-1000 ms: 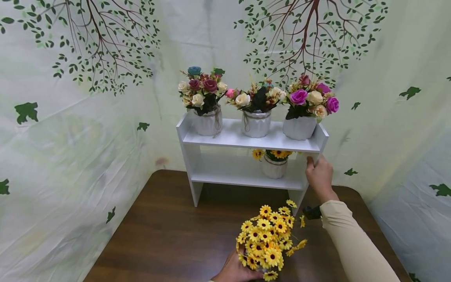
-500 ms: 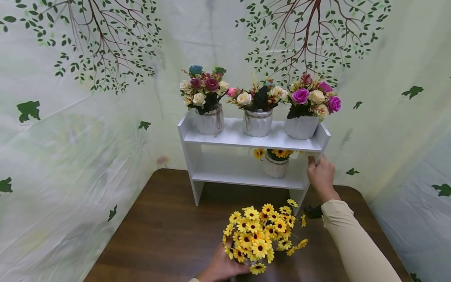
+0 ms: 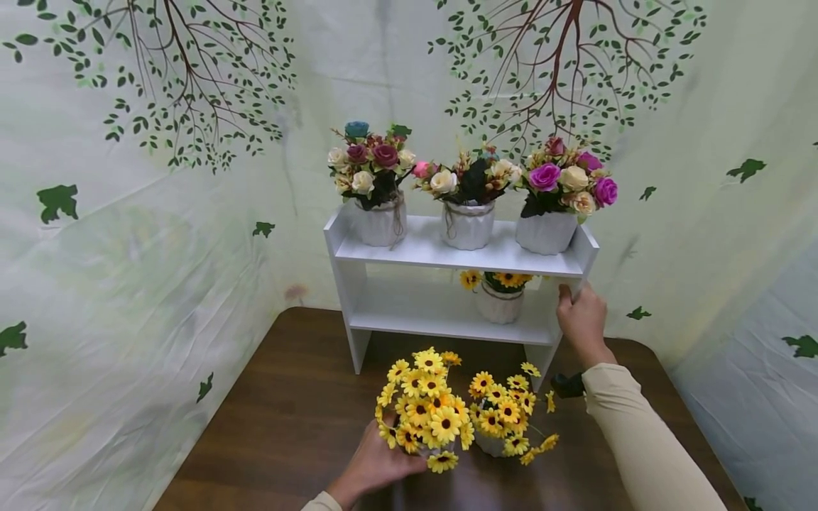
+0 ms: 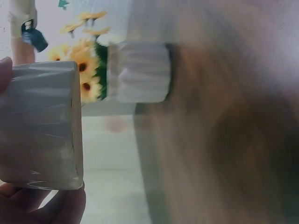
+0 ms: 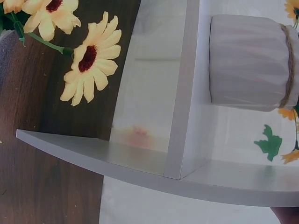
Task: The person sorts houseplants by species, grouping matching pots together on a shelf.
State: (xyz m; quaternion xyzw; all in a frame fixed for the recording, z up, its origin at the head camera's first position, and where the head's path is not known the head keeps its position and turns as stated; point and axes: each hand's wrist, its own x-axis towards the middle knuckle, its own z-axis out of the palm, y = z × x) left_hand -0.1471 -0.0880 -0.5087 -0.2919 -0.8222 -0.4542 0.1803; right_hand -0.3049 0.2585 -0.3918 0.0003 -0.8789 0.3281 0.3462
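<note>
My left hand (image 3: 380,458) grips a white flower pot (image 4: 37,126) full of yellow daisies (image 3: 427,408). In the left wrist view the pot is lifted off the table, fingers and thumb around its sides. Just to its right a second white pot (image 3: 491,446) with yellow daisies stands on the table. My right hand (image 3: 583,323) holds the right side panel of a white two-tier shelf (image 3: 409,312), at the height between its two boards. In the right wrist view only a sliver of that hand shows beyond the panel (image 5: 140,183).
Three white pots with roses stand on the shelf's top board, at left (image 3: 380,223), middle (image 3: 468,226) and right (image 3: 545,233). A sunflower pot (image 3: 500,305) sits on the lower board. The brown table (image 3: 275,426) ends near a leaf-printed cloth backdrop (image 3: 160,284).
My left hand has moved leftward and slightly forward with its daisy pot, baring the second daisy pot that it partly covered. The right hand stays on the shelf panel.
</note>
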